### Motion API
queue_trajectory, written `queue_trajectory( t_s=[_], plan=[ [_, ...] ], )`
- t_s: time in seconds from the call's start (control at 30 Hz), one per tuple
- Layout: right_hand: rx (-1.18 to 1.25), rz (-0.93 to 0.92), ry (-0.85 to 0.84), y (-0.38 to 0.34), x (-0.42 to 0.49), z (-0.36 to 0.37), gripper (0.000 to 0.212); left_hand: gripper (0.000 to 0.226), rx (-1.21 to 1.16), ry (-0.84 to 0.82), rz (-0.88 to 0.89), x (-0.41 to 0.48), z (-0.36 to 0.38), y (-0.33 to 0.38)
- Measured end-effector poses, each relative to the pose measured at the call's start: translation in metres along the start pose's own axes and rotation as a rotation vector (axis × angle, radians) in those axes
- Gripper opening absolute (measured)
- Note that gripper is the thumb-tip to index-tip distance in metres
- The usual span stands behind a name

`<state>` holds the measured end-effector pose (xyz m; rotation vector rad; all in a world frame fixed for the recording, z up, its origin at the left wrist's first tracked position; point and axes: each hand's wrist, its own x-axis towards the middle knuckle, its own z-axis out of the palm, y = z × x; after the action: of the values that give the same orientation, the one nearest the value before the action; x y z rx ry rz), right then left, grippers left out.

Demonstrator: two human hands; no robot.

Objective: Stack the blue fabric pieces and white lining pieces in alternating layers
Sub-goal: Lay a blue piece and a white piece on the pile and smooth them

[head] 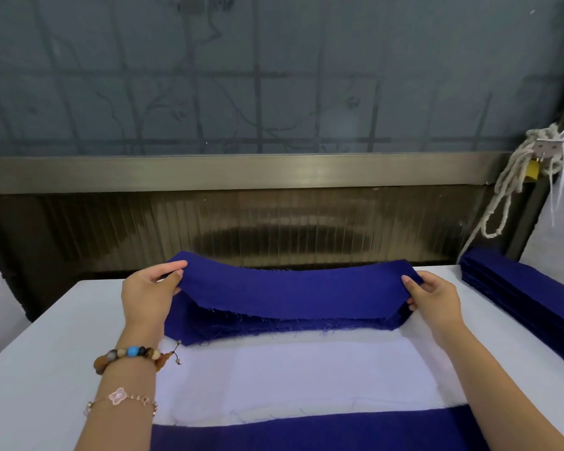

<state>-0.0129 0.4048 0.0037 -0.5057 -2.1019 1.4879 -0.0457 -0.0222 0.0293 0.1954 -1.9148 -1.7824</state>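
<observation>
Head view: left hand [149, 288] and right hand [435, 292] each pinch one end of a long blue fabric strip [293, 288], stretched crosswise above the blue pile [274, 327]; the white lining sheet [306, 375] lies nearer, towards the bench's [46, 369] front edge.

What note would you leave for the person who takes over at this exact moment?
Left hand pinches the left end of the lifted blue piece; right hand pinches its right end.
It hangs above the blue pile; another blue stack lies at far right.
Done: white lining tops the near stack, over a blue layer.
Left: lay this piece on the lining, then keep alternating.
</observation>
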Motion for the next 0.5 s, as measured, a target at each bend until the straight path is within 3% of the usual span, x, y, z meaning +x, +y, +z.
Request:
queue_trajectory(
  t_s=[0.13,0.5],
  plan=[
    [-0.053,-0.014,-0.018,-0.008,-0.014,-0.013,0.007,0.023,-0.08,0.029,-0.029,-0.01,-0.009,0.004],
    [-0.22,-0.012,-0.076,-0.007,-0.082,-0.062,0.018,0.033,0.061,-0.027,-0.021,-0.074,-0.059,0.001]
  ],
)
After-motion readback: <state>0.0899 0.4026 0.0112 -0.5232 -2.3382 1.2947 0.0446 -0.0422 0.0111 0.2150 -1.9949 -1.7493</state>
